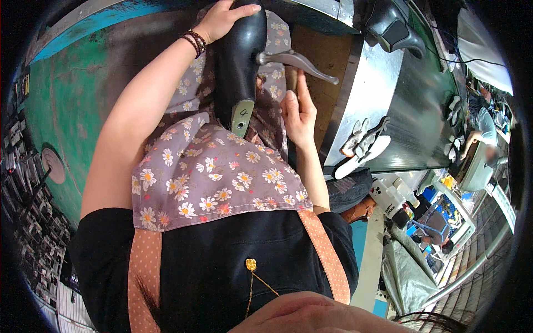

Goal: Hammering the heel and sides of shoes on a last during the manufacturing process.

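White-soled sandals (363, 157) on metal-edged bench (373, 77) — green floor (66, 111) leftward

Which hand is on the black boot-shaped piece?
The left hand, the one with the beaded bracelets; the right hand is off the piece, by the metal hammer head.

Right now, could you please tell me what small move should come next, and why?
Perhaps a light tap with the hammer: its face sits at the side of the lasted black shoe, the right hand holds it, and the left hand grips the shoe's far end.
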Available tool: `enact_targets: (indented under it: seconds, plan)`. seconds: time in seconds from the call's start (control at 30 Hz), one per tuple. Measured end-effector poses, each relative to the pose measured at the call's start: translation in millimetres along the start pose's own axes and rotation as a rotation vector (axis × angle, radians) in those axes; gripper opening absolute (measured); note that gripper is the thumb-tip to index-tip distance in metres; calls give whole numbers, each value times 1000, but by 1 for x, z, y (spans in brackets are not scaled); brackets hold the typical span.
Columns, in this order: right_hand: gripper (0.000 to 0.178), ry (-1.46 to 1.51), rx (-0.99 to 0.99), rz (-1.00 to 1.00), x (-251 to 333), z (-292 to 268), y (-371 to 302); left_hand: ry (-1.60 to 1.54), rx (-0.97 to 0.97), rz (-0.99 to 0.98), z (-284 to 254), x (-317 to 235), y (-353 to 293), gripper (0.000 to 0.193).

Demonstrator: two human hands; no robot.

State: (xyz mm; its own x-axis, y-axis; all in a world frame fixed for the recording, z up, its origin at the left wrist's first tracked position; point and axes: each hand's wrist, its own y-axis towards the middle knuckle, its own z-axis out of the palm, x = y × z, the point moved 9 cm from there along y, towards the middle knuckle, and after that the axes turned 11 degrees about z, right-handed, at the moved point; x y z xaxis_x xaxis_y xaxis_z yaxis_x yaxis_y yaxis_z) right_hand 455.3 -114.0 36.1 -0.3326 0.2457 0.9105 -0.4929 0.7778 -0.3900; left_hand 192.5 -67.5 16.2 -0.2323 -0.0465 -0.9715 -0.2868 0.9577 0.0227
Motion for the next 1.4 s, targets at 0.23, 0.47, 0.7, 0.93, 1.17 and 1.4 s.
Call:
enact_targets:
  seconds: [0.23, 0.47, 0.7, 0.93, 1.17, 1.4]
  plan:
    - [52, 20, 19, 108, -9, -6, 5, 39, -24, 21, -1, 5, 2, 45]
    - [49, -152, 154, 73, 35, 2, -2, 47, 11, -33, 0, 4, 2, 42]
    - [45, -342, 46, -175, 89, 3, 12, 48, -49, 6, 0, 0, 2, 44]
    - [43, -744, -26, -372, 90, 38, 24, -212, 81, 8, 13, 60, 6, 38]
    - [38, -596, -201, -523, 90, 35, 19, -32, 29, -19, 3, -4, 3, 43]
    - [38, -543, -260, -490, 74, 28, 19, 28, 18, 3, 4, 16, 7, 46]
